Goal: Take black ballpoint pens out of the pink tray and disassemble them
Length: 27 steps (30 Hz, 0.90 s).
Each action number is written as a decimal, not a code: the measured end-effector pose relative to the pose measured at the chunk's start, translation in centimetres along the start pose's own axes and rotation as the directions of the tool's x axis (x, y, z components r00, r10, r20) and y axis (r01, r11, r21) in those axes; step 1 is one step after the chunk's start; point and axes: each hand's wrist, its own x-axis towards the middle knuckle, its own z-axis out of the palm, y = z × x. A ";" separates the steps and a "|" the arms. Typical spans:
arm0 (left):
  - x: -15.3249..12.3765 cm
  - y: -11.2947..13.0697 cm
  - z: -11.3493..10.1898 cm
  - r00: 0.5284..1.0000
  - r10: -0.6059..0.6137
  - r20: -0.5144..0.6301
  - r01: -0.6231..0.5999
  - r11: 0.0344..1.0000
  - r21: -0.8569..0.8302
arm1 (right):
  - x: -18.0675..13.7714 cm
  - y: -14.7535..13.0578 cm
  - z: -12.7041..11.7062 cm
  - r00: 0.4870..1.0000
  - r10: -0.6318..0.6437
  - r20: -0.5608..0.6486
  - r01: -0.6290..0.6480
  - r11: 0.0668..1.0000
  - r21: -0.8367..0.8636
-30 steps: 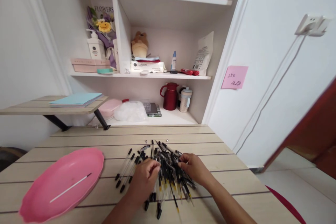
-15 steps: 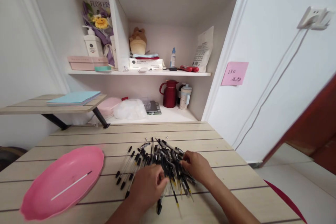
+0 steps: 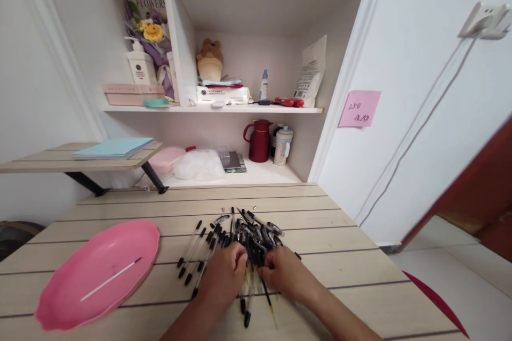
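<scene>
A heap of black-capped pens, clear barrels and thin refills point(image 3: 252, 232) lies on the slatted wooden table. My left hand point(image 3: 226, 272) is at the near left side of the heap, its fingers curled against the thumb. Whatever they may hold is hidden. My right hand point(image 3: 288, 275) rests over the heap's near right side, fingers pinched together at the pens; what is between them cannot be made out. Between my hands a clear pen barrel with a black end point(image 3: 248, 309) points toward me. Left of them, a pink oval plate point(image 3: 136, 240) holds one white refill point(image 3: 110, 279).
A small raised wooden shelf point(image 3: 52, 159) with blue paper point(image 3: 116, 147) stands at the table's back left. Behind the table are white shelves with a red jug point(image 3: 259, 142) and a cup point(image 3: 282, 146). Two tiny metal bits lie beyond the heap.
My right hand has moved left and toward me, closer to my left hand. My left hand has shifted slightly. A black-ended barrel now shows below my left hand.
</scene>
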 end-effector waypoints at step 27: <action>1.0 -2.3 -1.4 0.964 -0.249 -0.093 0.263 0.942 0.210 | 1.3 1.5 -0.7 0.990 0.039 0.137 -0.131 0.624 0.770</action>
